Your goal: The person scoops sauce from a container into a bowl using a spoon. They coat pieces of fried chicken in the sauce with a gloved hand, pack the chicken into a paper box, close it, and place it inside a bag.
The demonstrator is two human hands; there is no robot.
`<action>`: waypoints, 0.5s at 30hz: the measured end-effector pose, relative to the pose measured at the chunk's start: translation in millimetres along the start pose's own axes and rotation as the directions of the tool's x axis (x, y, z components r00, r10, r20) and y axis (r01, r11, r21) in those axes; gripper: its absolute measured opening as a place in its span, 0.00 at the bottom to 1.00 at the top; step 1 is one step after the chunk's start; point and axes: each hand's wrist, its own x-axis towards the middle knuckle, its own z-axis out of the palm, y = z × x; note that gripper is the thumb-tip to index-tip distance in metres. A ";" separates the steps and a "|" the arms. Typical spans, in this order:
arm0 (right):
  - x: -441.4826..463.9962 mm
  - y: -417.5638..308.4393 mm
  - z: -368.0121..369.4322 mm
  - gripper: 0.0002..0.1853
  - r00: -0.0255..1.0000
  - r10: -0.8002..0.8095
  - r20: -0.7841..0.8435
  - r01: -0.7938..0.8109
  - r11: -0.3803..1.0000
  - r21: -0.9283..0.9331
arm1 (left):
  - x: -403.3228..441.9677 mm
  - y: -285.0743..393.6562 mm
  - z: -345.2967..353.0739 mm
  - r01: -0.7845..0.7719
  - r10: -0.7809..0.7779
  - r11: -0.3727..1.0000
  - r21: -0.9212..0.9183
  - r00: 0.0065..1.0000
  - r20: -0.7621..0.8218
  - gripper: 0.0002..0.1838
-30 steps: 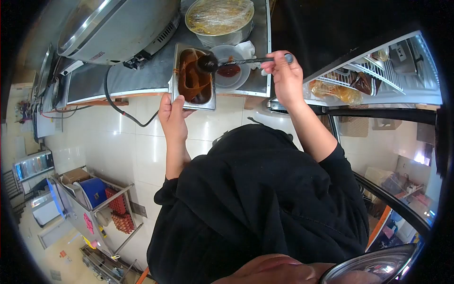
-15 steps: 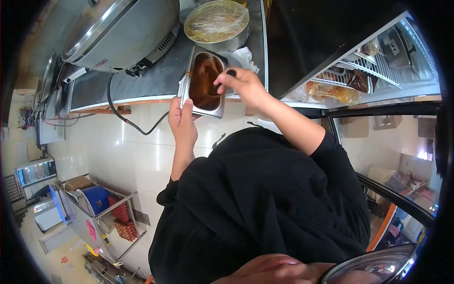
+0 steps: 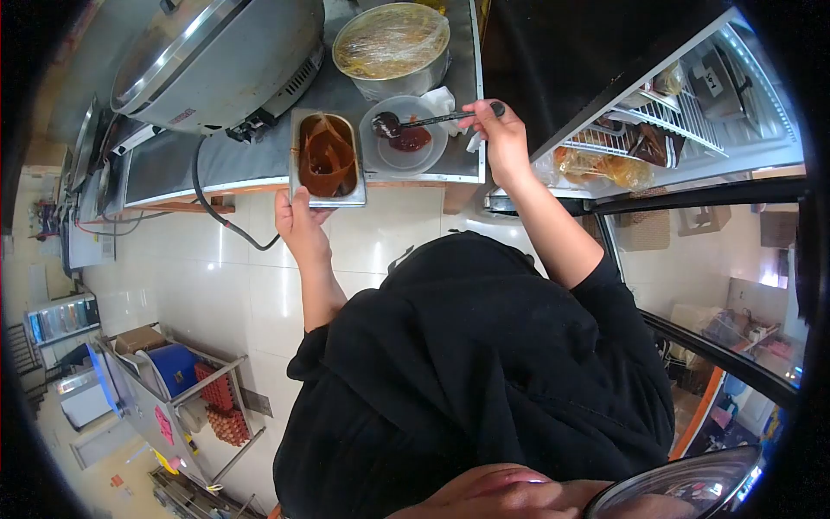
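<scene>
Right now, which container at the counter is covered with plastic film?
The big round tub, behind the plastic bowl; that bowl and the rectangular metal pan are uncovered.

A metal pan [image 3: 359, 177], coated inside with brown sauce [image 3: 328, 171], sits at the left hand [image 3: 304, 227]. From the right hand [image 3: 503, 138], a dark ladle [image 3: 435, 119] reaches over a translucent bowl [image 3: 383, 156] holding reddish sauce [image 3: 416, 140].

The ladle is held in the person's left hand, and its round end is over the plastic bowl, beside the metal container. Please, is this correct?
Not quite. The head view shows the ladle in the right hand, not the left. Its round end is indeed over the plastic bowl, beside the metal container.
</scene>
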 end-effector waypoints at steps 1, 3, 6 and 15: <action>-4.3 1.8 -0.2 0.13 0.994 -0.103 0.022 0.104 0.991 -0.087 | 0.7 0.6 -0.7 -0.001 0.001 1.000 0.003 1.000 -0.007 0.04; -11.0 23.1 -5.2 0.05 0.844 -0.485 0.228 0.533 0.714 -0.454 | 2.1 2.2 -1.0 -0.002 0.002 1.000 0.009 1.000 -0.020 0.04; -19.2 40.5 -9.5 0.04 0.620 -0.560 0.549 0.782 0.388 -0.488 | 1.3 -2.0 -5.2 -0.012 0.012 1.000 -0.001 1.000 -0.007 0.04; -21.7 62.3 -8.9 0.03 0.699 -0.561 0.443 0.706 0.446 -0.550 | -7.8 0.8 -11.5 -0.001 -0.001 0.999 -0.040 0.999 -0.054 0.04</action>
